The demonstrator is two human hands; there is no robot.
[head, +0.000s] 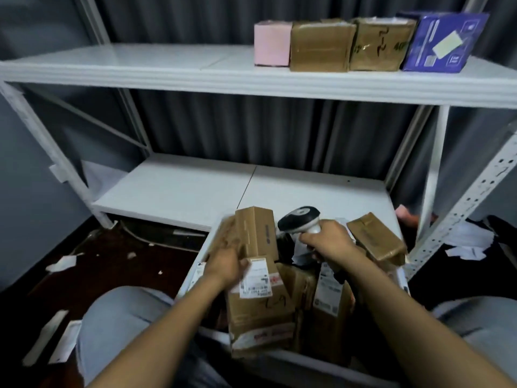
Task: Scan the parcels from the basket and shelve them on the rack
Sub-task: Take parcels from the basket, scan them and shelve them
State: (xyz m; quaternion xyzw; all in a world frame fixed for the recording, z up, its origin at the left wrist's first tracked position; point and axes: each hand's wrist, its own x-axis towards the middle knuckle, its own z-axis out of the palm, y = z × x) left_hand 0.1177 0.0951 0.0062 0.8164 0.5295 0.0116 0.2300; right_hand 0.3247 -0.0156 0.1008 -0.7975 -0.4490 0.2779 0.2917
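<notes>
- Left hand [225,266]: fingers grasp a tall, taped cardboard parcel [258,233] by the white basket's [282,358] left rim.
- Right hand [331,242]: fingers clenched around the smooth scanner [300,219] handle.

The upper shelf [140,60] lies open across its left and middle. Its right end is taken by a close row: pink box [271,43], two brown cardboard boxes [321,47], blue box [444,42]. The lower shelf [181,189] is bare board, reachable between the diagonal brace [92,121] and the right upright [432,163]. In front, the basket [279,357] is crammed with parcels. An upright carton [257,233] and a tilted parcel [376,236] jut up, with the barcode scanner [299,219] between them.
</notes>
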